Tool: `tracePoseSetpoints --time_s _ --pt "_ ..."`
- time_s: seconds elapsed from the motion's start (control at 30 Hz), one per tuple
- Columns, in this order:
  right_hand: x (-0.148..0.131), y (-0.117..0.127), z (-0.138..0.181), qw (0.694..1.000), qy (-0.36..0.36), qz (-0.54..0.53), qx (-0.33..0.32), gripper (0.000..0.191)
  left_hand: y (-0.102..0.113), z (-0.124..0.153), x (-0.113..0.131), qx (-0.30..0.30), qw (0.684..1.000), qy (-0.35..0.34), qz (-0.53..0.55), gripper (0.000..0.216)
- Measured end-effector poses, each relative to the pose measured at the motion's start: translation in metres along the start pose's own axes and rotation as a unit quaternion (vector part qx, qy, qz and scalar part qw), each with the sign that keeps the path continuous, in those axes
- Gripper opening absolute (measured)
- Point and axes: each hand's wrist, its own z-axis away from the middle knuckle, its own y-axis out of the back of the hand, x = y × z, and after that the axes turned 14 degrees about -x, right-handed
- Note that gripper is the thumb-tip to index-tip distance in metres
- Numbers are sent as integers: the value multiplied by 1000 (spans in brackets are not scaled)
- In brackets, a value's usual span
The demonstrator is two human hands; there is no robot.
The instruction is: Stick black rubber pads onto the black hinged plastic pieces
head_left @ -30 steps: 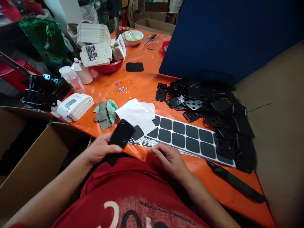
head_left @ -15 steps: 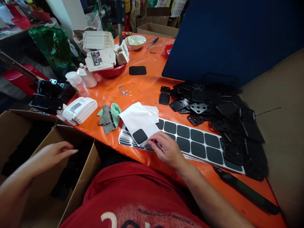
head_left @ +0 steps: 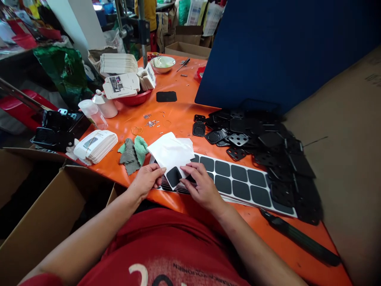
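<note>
A white backing sheet (head_left: 170, 149) lies over a stack of sheets of black rounded-square stickers (head_left: 241, 190). One black sticker (head_left: 172, 176) sits at the backing sheet's near corner, its right side lifted and bent. My left hand (head_left: 149, 177) is closed, pinching the backing sheet's left edge beside that sticker. From the other side, my right hand (head_left: 200, 183) pinches the lifted edge of the sticker between thumb and fingers. Grey and green cloth scraps (head_left: 133, 153) lie just beyond my left hand.
Black metal and plastic parts (head_left: 262, 147) are heaped to the right, before a blue panel (head_left: 279, 47). A dark-handled cutter (head_left: 300, 236) rests at the near right. Folded boxes (head_left: 97, 145), bottles (head_left: 105, 105) and small pins (head_left: 152, 123) occupy the left side. Cardboard boxes (head_left: 41, 226) stand below left.
My left hand has come from above the cardboard box at left to the backing sheet and grips its edge. The sticker's right side is now lifted in my right hand. The view has shifted slightly.
</note>
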Motion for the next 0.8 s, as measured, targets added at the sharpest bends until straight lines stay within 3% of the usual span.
tracePoseSetpoints --time_s 0.13,0.37,0.57,0.8 --pt "-6 4 4 999 37 -21 3 40 -21 5 5 -18 996 -18 87 23" --pt "-10 4 15 993 102 -50 26 36 -48 8 -2 -72 962 66 256 9" --pt "-18 7 21 989 99 -63 89 22 -50 13 -4 -93 964 51 243 18" --pt "-26 11 33 988 101 -60 100 27 -52 21 4 -105 957 65 263 20"
